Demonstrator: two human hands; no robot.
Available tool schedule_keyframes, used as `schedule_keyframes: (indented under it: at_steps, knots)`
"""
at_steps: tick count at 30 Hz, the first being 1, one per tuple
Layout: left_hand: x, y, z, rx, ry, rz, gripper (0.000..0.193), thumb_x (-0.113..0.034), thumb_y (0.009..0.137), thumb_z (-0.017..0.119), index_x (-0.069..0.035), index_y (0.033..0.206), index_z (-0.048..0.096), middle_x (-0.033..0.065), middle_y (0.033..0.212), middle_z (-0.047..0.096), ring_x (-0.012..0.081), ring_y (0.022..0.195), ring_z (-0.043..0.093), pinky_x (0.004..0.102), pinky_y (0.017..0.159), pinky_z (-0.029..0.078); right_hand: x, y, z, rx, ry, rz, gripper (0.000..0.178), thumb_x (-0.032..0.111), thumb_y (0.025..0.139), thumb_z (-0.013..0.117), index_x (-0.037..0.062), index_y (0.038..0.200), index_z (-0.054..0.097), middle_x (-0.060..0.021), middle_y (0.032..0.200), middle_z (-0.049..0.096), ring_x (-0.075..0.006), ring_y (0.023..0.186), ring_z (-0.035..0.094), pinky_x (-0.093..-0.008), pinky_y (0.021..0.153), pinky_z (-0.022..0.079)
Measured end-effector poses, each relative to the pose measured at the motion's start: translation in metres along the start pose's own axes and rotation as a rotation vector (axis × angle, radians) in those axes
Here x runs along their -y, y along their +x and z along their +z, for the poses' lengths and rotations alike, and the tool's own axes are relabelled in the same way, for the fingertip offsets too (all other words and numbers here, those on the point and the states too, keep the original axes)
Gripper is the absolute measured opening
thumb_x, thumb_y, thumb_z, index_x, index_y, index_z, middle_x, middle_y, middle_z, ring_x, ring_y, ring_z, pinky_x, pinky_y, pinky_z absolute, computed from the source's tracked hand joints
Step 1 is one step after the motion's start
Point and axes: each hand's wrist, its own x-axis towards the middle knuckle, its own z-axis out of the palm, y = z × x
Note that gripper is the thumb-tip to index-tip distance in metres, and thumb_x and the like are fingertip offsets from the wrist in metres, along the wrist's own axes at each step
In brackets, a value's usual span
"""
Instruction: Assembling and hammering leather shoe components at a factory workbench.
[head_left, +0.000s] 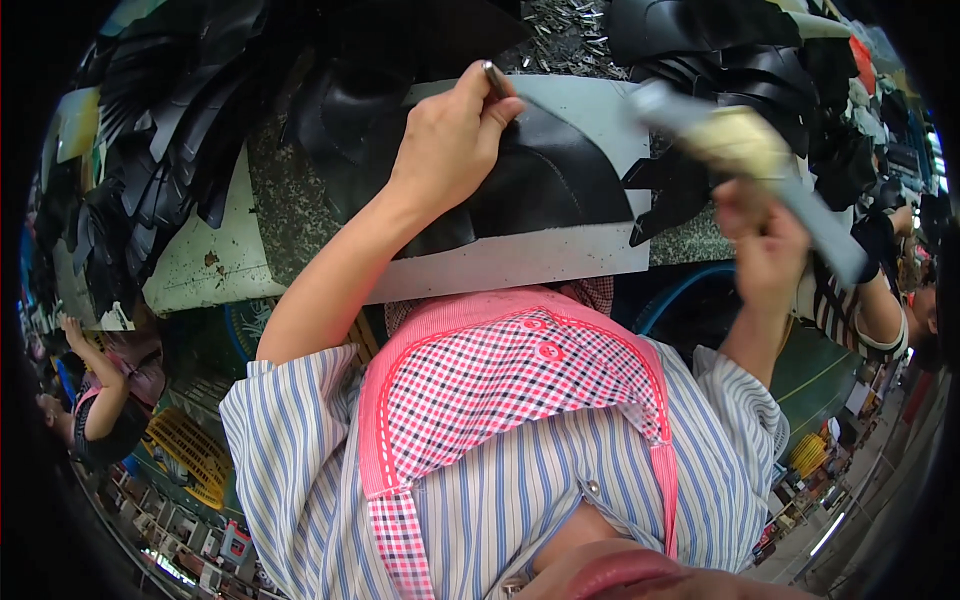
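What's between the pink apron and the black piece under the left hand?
A bare strip of the pale board beneath the black piece; the head view shows it.

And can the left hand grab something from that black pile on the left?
Probably not as it is: the left hand has a metal rod in its grip. The black pile does look near, with nothing plainly blocking the way.

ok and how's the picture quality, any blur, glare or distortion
Head view: the hammer-like tool and right hand are smeared, the left hand much crisper; head view: pale sheen on the black pieces at left; head view: surroundings curve toward the dark rim.
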Motion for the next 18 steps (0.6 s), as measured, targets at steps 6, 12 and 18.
schedule_keyframes:
  at_steps: [6,12,18]
  knots:
    - [0.011,0.004,0.01,0.0,-0.114,-0.13,0.01,-0.011,0.079,0.055,-0.002,0.083,0.051,0.0088,0.065,0.061,0.0189,0.06,0.062,0.0272,0.055,0.046,-0.013,-0.007,0.057,0.296,-0.36,0.031,0.018,0.019,0.072,0.061,0.0045,0.08,0.053,-0.015,0.07,0.056,-0.0325,0.066,0.056,-0.0376,0.056,0.044]
    - [0.017,0.009,0.012,0.04,-0.07,-0.14,0.011,-0.013,0.079,0.056,-0.003,0.081,0.054,0.0081,0.064,0.061,0.0204,0.061,0.062,0.0269,0.054,0.046,-0.013,-0.002,0.059,0.274,-0.275,0.048,0.02,0.021,0.072,0.061,0.0047,0.082,0.056,-0.0133,0.067,0.056,-0.0303,0.062,0.057,-0.0358,0.054,0.044]
    - [0.019,0.005,0.014,-0.015,-0.011,-0.153,0.015,-0.018,0.078,0.058,-0.003,0.079,0.056,0.0093,0.065,0.062,0.0226,0.06,0.061,0.0278,0.054,0.046,0.019,0.024,0.026,0.016,-0.094,0.006,0.021,0.019,0.078,0.06,0.0008,0.087,0.061,-0.0058,0.066,0.061,-0.0141,0.058,0.058,-0.0252,0.055,0.045]
